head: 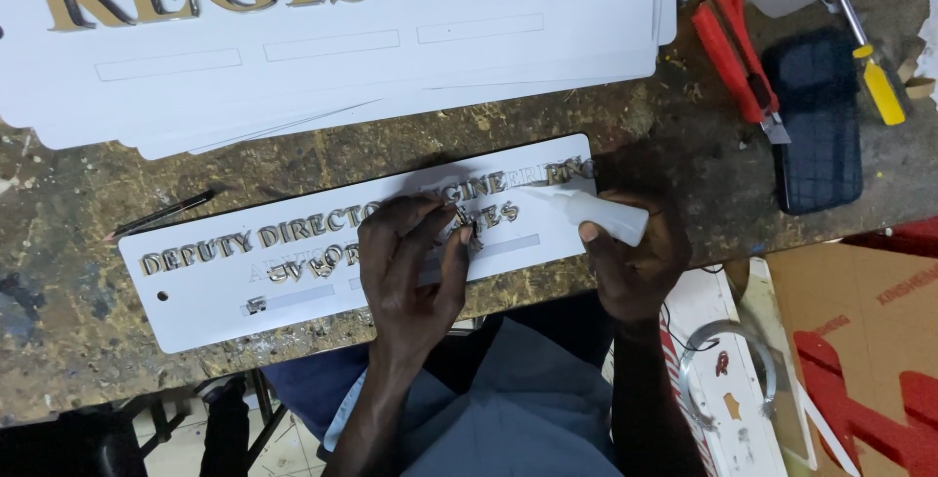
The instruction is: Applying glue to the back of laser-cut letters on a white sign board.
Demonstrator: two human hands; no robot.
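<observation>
Workbench (59,272) with stacked white panels (391,57) at top. Centre: narrow white sign plate (195,286) bearing gold letters. Left hand (415,262) pinches a small letter (471,235) onto the plate; right hand (635,262) grips a white glue bottle (591,211). Risk: excess glue or a nudged hand could skew letters. The hand hides mid-plate lettering; the nozzle tip is blurred.

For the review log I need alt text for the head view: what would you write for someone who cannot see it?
A person's left hand presses small gold letters onto a long white sign plate while the right hand holds a white squeeze bottle with its tip at the plate. The plate lies on a worn workbench, with a stack of white sign boards behind and a red utility knife to the right.
</observation>
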